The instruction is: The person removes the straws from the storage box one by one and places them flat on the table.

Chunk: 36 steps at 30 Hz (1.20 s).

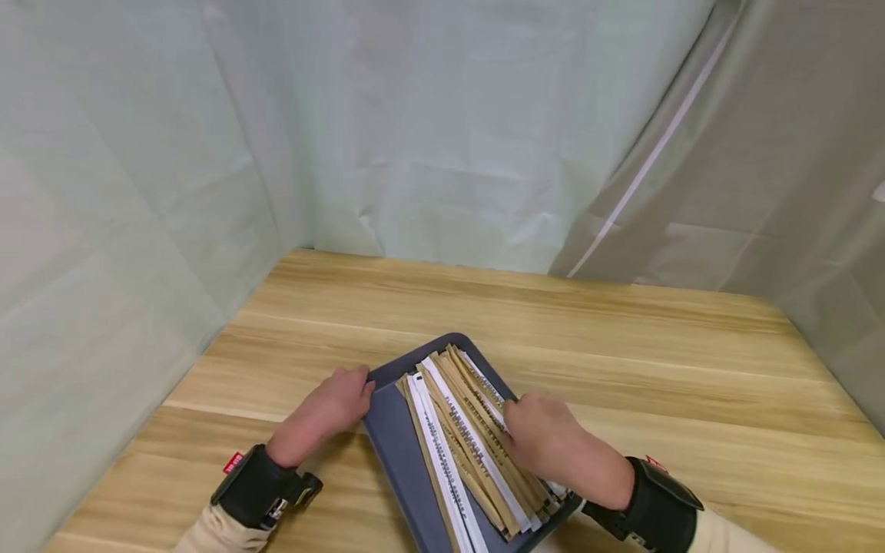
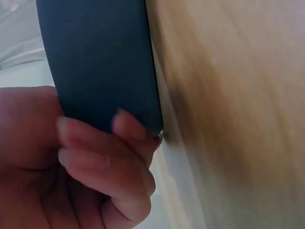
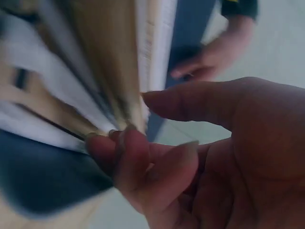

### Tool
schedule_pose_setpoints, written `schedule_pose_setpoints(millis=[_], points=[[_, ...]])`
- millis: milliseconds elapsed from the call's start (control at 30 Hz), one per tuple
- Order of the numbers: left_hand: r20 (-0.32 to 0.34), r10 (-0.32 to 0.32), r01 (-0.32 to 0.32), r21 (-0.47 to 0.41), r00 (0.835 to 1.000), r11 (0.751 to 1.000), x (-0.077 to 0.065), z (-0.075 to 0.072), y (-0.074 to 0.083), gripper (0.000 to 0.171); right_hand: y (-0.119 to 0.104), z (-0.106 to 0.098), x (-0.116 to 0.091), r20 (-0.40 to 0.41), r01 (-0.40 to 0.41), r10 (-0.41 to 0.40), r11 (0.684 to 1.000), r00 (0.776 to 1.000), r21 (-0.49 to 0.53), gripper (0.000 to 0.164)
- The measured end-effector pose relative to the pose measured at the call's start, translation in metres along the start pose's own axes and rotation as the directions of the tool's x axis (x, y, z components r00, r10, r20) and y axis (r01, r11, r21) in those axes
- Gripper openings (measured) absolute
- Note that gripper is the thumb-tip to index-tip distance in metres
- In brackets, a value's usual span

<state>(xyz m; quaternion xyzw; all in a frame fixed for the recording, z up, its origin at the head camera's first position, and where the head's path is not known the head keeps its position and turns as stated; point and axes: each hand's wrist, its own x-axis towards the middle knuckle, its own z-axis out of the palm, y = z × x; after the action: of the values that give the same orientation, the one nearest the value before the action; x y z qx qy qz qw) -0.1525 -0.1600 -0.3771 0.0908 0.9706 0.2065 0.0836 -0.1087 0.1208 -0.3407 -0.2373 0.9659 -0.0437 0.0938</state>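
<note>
A dark blue-grey plastic bin (image 1: 390, 453) sits slanted on the table. Brown and white printed paper pieces (image 1: 477, 430), long and thin as seen from above, stand packed inside it. At the bin's upper left corner, my left hand (image 1: 340, 398) grips the rim; the left wrist view shows curled fingers (image 2: 109, 167) against the bin's wall. My right hand (image 1: 546, 434) is over the bin's right side. In the right wrist view, its thumb and fingertips pinch the edge of the brown papers (image 3: 116, 62), close to the rim. Motion blurs the exact contact there.
The wooden table (image 1: 643, 361) extends behind and to both sides of the bin. Pale sheeting (image 1: 442, 138) hangs along the back and left, with greyer sheeting (image 1: 760, 169) on the right. Black wrist bands (image 1: 257, 488) are on both wrists.
</note>
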Motion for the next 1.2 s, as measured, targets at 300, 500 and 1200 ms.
schedule_pose_setpoints(millis=[300, 500, 1200], points=[[0.069, -0.023, 0.025, -0.028, 0.997, 0.999, 0.000, -0.002, 0.004, 0.013, -0.003, 0.015, 0.000, -0.013, 0.005, -0.006, 0.999, 1.000, -0.053, 0.027], [0.077, -0.033, 0.035, -0.023, 0.996, 0.999, 0.000, -0.002, 0.004, 0.014, -0.003, 0.021, -0.003, -0.086, 0.009, -0.011, 1.000, 0.996, -0.030, 0.026], [0.120, -0.060, 0.062, -0.014, 0.991, 0.998, 0.001, -0.005, 0.005, 0.037, 0.038, 0.016, -0.017, -0.473, 0.137, -0.112, 0.990, 0.874, 0.018, 0.026]])
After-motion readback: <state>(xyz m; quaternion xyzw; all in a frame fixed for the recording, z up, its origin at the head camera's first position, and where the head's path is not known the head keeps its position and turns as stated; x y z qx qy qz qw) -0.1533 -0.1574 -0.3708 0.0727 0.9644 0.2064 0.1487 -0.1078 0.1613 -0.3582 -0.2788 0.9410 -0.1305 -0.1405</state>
